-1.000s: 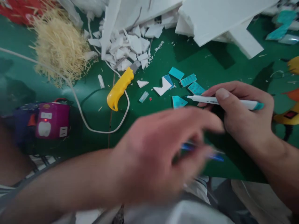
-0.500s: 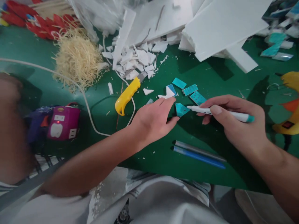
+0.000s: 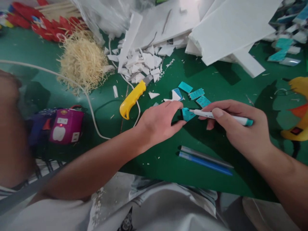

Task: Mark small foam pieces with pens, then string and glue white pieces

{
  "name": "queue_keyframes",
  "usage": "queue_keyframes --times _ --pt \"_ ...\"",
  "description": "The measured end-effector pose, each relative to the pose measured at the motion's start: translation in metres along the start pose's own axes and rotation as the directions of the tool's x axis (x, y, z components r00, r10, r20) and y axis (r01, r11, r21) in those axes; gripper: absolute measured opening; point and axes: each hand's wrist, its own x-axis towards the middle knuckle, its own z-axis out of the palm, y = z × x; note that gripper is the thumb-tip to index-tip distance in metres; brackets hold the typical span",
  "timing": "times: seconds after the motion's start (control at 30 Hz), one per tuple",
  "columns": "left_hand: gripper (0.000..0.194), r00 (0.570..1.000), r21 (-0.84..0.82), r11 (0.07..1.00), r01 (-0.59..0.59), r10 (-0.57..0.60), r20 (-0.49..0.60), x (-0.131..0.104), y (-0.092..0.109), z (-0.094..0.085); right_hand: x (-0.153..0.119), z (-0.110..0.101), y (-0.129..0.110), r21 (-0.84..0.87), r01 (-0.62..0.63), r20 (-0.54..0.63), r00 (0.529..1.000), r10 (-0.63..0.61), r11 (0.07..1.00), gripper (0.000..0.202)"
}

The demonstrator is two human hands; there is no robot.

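A small teal foam piece [image 3: 187, 115] with a pointed right end lies on the green table. The thumb and fingers of my left hand [image 3: 162, 123] grip its left edge. My right hand [image 3: 237, 120] holds a white marker [image 3: 207, 114] with a teal end cap, and its tip touches the top of the piece. Just above lie a plain teal piece [image 3: 185, 87], a striped teal piece [image 3: 196, 93], a dotted teal piece [image 3: 203, 101] and a blue and white piece [image 3: 177, 94].
A yellow-handled cutter [image 3: 132, 100] lies left, near white foam scraps [image 3: 141, 63] and wood shavings [image 3: 83, 62]. Blue [image 3: 205, 163] and grey pens [image 3: 207, 156] lie in front. A magenta box [image 3: 66, 125], white cable [image 3: 89, 99], foam sheets [image 3: 235, 29] and yellow object [image 3: 299, 109] surround them.
The marker tip has moved left across the teal piece, along with my right hand. My left hand keeps its grip, and the whole view has shifted slightly.
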Motion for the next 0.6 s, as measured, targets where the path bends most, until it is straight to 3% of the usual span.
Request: queue_keyframes --times 0.6 --pt "0.037 0.999 -0.020 1.000 0.002 -0.002 0.039 0.0007 0.0001 -0.0028 0.0012 0.0025 -0.0013 -0.061 -0.019 -0.007 1.000 0.019 0.998 0.019"
